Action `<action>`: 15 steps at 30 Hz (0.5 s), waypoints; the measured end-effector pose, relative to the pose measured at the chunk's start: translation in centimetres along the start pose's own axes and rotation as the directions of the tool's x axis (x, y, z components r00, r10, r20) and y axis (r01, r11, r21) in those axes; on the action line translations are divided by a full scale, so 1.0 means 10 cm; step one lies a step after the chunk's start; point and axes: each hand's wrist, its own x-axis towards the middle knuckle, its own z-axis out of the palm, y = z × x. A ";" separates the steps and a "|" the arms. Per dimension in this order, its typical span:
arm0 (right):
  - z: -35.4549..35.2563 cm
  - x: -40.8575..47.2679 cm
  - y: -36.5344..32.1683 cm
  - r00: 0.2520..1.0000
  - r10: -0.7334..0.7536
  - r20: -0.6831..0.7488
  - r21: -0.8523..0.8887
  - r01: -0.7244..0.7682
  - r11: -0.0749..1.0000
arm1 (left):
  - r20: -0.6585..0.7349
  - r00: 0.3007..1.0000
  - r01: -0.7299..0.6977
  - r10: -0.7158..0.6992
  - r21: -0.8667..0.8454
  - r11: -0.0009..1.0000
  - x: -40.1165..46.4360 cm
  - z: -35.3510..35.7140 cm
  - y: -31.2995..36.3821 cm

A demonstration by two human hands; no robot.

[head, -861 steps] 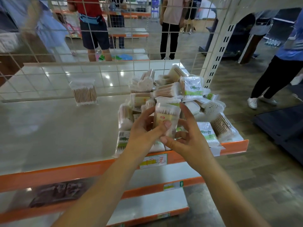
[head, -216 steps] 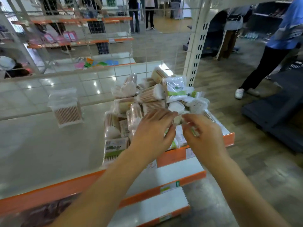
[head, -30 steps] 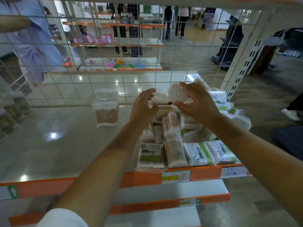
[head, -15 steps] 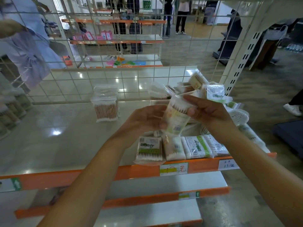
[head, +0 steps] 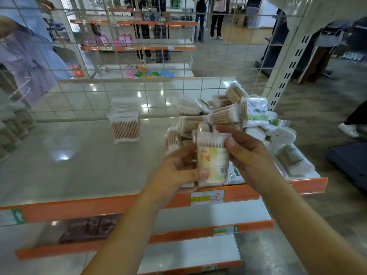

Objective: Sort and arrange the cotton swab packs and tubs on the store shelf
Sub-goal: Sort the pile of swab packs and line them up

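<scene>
The shelf (head: 79, 165) fills the frame's middle, with an orange front edge. A heap (head: 228, 116) of swab packs and tubs covers its right end. 1 stack (head: 125, 124) of packs stands apart, left of centre. Both hands hold 1 pack (head: 213, 157) upright at centre, in front of the heap: left hand (head: 178, 171) gripping its lower left, right hand (head: 248, 153) pinching its upper right.
</scene>
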 end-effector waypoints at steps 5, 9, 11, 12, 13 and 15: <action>0.05 -0.03 0.03 1.000 -0.004 -0.006 0.008 0.004 1.000 | -0.013 0.990 -0.143 0.143 0.050 0.989 -0.02 0.00 0.06; 0.11 -0.04 0.10 1.000 0.021 0.018 0.007 -0.021 1.000 | -0.041 0.970 -0.220 0.238 0.265 0.939 -0.08 -0.03 0.14; 0.18 -0.04 0.13 0.999 0.028 0.023 -0.001 -0.028 1.000 | -0.041 0.966 -0.222 0.255 0.374 0.901 -0.12 -0.06 0.18; 0.22 -0.05 0.14 0.999 0.026 0.027 -0.015 -0.025 1.000 | -0.053 0.963 -0.216 0.264 0.434 0.875 -0.13 -0.08 0.19; 0.27 -0.04 0.14 0.999 0.025 0.033 -0.033 -0.024 0.999 | -0.071 0.959 -0.206 0.274 0.490 0.847 -0.15 -0.11 0.21; 0.38 -0.03 0.14 0.998 0.026 0.049 -0.077 -0.022 0.997 | -0.104 0.948 -0.196 0.302 0.557 0.807 -0.18 -0.18 0.26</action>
